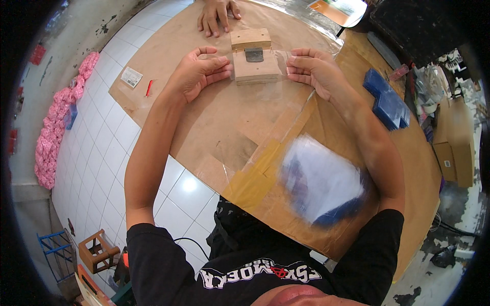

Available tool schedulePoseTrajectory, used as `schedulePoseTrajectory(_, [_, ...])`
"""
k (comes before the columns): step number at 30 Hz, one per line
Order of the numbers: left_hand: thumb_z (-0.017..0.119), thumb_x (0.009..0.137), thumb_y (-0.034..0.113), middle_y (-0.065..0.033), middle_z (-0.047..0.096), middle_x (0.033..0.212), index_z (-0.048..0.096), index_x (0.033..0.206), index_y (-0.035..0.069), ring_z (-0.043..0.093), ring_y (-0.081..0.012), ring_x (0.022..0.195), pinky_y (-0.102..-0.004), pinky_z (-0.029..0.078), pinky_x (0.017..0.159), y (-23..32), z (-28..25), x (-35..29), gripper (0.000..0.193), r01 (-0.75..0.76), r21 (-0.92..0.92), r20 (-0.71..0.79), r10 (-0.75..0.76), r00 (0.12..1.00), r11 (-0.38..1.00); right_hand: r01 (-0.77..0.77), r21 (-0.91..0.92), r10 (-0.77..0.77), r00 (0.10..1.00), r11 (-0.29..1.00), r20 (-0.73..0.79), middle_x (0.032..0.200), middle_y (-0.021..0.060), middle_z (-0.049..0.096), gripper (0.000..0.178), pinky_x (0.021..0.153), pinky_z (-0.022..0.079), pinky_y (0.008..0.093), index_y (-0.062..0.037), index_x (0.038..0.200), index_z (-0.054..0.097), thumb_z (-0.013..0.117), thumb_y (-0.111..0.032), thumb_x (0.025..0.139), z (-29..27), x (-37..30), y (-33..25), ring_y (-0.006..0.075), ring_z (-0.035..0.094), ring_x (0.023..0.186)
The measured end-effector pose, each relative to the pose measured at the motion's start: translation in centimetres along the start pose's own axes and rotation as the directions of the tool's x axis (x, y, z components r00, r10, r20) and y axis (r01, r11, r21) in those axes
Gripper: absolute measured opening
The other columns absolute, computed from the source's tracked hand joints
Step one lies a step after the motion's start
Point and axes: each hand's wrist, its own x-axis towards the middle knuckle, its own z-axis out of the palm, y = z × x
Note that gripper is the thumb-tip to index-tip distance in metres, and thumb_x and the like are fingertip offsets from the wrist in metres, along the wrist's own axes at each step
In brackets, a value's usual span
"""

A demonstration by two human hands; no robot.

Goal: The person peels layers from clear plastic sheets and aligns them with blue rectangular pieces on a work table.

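Observation:
A wooden block jig (256, 73) rests on the brown-covered table, with a raised wooden bar (250, 36) along its far side. At its middle, against the bar, is a small dark plate (254, 55). What looks like a clear plastic sheet (282, 59) lies across the jig and sticks out on both sides. My left hand (204, 74) pinches its left edge between thumb and fingers. On the other side, my right hand (315, 72) is closed on the right edge. The sheet is so transparent that its full outline is hard to make out.
Another person's hand (217, 16) lies at the far table edge. Nearer me sits a blurred pile of clear plastic sheets (321, 178). Blue stacked pieces (386, 99) are at the right, a white label (131, 77) and red thin tool (148, 87) at the left.

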Motion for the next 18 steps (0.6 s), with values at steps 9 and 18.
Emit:
schedulePoseTrajectory(9, [0.073,0.088,0.007,-0.0154,0.066,0.102,0.04,0.122,0.0,0.069,-0.0184,0.087,-0.0294,0.061,0.082,-0.02,-0.14,0.16,0.048,0.004,0.004,0.007,-0.004,1.0,1.0,-0.003,-0.005,0.003,1.0,1.0,-0.012,0.093,0.0089,0.067,0.03,0.074,0.06,0.0263,0.0025,0.117,0.054,0.067,-0.008,0.092,0.11,0.02,-0.1,0.0142,0.068,0.08])
schedulePoseTrajectory(18, [0.071,0.09,0.01,-0.0193,0.063,0.109,0.036,0.131,-0.004,0.068,-0.0222,0.092,-0.0327,0.06,0.085,0.05,0.14,0.01,0.056,-0.018,0.014,-0.007,0.018,1.0,1.0,-0.009,0.034,0.01,1.0,0.999,-0.007,0.098,0.0127,0.067,0.029,0.077,0.061,0.0295,0.0043,0.119,0.053,0.062,-0.008,0.094,-0.09,0.21,-0.15,0.018,0.068,0.086])
